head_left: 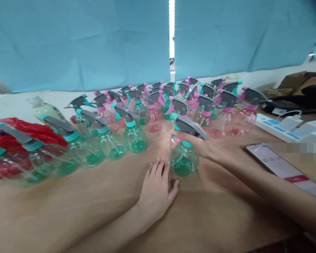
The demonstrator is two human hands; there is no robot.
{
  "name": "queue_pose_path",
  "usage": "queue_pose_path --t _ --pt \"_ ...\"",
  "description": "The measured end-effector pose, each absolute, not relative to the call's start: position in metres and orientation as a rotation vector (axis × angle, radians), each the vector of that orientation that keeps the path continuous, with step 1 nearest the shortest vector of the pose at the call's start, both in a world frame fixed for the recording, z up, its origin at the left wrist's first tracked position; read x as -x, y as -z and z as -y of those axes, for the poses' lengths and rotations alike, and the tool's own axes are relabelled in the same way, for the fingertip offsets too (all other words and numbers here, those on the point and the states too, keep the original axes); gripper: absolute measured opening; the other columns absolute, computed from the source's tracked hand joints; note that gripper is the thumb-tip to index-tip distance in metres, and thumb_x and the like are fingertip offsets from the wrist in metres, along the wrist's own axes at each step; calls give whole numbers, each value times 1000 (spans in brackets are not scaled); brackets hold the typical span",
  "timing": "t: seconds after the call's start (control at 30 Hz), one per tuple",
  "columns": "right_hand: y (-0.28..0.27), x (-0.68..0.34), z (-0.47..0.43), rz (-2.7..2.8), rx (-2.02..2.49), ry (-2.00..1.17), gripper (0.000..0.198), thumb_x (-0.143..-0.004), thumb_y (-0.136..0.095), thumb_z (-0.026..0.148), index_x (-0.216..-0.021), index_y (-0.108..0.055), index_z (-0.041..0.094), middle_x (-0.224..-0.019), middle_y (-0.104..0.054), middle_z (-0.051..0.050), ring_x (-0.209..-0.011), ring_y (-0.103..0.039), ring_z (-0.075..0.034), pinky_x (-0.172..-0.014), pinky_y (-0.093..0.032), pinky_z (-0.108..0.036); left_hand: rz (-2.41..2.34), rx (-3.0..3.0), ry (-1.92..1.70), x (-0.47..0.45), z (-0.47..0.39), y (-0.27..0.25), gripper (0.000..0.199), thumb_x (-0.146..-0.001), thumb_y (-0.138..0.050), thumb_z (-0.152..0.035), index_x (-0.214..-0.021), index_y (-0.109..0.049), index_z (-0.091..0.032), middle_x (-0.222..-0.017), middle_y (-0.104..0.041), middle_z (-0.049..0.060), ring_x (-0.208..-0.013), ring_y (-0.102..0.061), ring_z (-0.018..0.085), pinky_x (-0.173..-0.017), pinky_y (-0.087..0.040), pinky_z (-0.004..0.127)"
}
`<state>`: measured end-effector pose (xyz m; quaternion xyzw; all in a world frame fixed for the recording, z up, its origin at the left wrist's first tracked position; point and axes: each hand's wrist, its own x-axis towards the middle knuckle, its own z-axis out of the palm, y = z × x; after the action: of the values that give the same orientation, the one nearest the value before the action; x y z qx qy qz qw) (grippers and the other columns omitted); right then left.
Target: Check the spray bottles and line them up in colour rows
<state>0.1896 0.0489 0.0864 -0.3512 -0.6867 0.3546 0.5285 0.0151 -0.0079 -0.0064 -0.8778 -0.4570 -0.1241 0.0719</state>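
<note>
My right hand is closed around the neck and trigger of a green spray bottle with a grey and turquoise head. The bottle stands about upright, low at the table. My left hand lies palm down on the wooden table, fingers stretched out, just left of that bottle and apart from it. A green spray bottle stands beyond my left hand, at the end of a row of similar green ones. Behind my right hand are pink spray bottles; the fingers on the trigger are partly hidden.
Several more green and pink spray bottles crowd the back. A red plastic bag and a pale drink bottle are at left. On the right are a phone, a white power strip with plugs and black headphones. A blue curtain hangs behind.
</note>
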Motion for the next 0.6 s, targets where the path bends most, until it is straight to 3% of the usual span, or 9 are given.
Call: queue_pose_path --t 0.2,0.4,0.6 --pt "-87 -189 -48 1664 789 -857 20 -75 -69 44 -82 -66 25 -71 -60 1 -77 -56 -18 -78 -45 -34 1383 2655 401 -15 7 8 48 -90 -53 -34 -128 -52 -4 -134 -54 23 -127 -48 36 -105 -39 50" --pt "-78 -192 -52 1661 767 -856 25 -78 -68 40 -99 -70 28 -88 -69 0 -83 -62 -18 -87 -47 -37 1388 2673 388 -15 7 7 50 -90 -53 -34 -128 -52 -1 -134 -53 24 -127 -47 37 -105 -39 51" --pt "-77 -193 -53 1674 720 -930 25 -79 -68 38 -102 -70 28 -97 -70 -1 -90 -64 -19 -89 -48 -38 1371 2670 414 -14 6 8 49 -91 -52 -34 -129 -51 -3 -133 -54 23 -127 -48 37 -104 -40 52"
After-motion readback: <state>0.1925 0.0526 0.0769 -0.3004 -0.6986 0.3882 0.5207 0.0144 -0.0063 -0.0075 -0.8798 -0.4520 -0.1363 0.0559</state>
